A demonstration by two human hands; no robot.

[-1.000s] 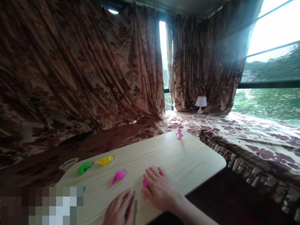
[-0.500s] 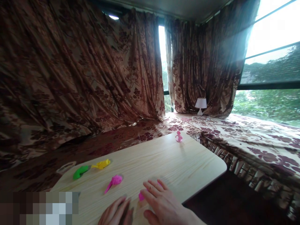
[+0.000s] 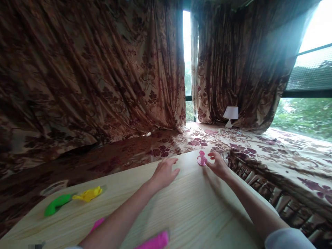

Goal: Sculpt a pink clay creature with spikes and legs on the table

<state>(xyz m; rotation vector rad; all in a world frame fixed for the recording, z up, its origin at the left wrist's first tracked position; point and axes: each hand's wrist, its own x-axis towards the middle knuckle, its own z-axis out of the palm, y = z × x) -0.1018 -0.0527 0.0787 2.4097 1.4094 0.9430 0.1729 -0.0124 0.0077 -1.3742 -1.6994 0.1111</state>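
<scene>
A small pink figure (image 3: 201, 158) stands upright on a round base near the far corner of the pale wooden table (image 3: 181, 204). Just right of it, my right hand (image 3: 217, 165) has its fingers apart, with the fingertips very close to the figure; whether they touch it I cannot tell. To its left my left hand (image 3: 166, 171) hovers over the table, thumb and fingers spread, holding nothing. Below my left forearm lies a magenta piece (image 3: 155, 241), cut off by the bottom edge. Another magenta piece (image 3: 98, 223) is mostly hidden behind that forearm.
At the table's left lie a green curved piece (image 3: 57, 204) and a yellow piece (image 3: 88, 194). A floral-covered ledge (image 3: 254, 145) runs behind and to the right, bearing a white lamp (image 3: 230, 113). Patterned curtains (image 3: 103, 76) hang behind.
Both hands have moved from the near table edge to the far corner, on either side of the pink figure. The right hand has left the magenta piece on the table. The view has shifted.
</scene>
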